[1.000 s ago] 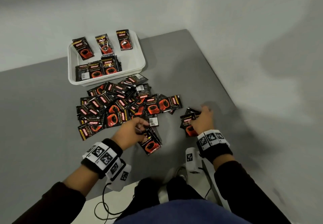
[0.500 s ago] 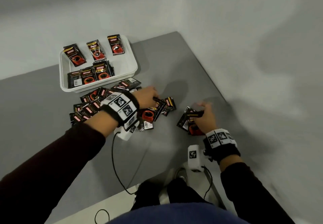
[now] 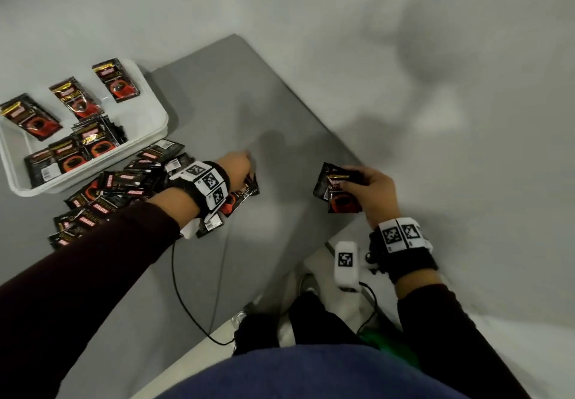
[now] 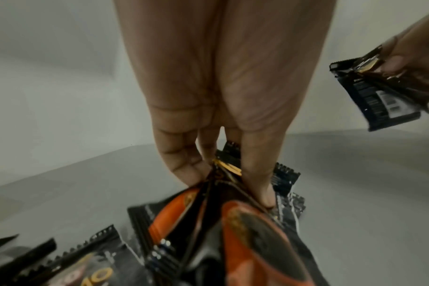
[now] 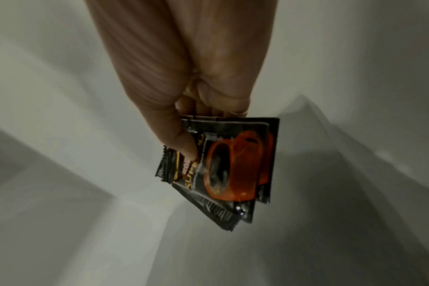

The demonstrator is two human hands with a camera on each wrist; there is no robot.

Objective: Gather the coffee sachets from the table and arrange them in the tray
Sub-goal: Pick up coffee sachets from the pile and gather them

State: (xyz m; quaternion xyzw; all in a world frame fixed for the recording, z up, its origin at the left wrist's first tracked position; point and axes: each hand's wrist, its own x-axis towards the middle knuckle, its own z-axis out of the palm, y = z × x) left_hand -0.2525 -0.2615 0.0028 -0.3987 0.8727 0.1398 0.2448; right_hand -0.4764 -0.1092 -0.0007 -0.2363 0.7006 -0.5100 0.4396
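grey table (image 3: 267,112) by pale walls; left hand (image 3: 235,166) pinches a sachet (image 4: 233,222), right hand (image 3: 373,191) grips a stack (image 3: 337,194).

Your grey table (image 3: 236,103) carries a white tray (image 3: 155,109) at its far left corner and a loose heap of coffee sachets (image 3: 124,187) directly under your left wrist's reach.
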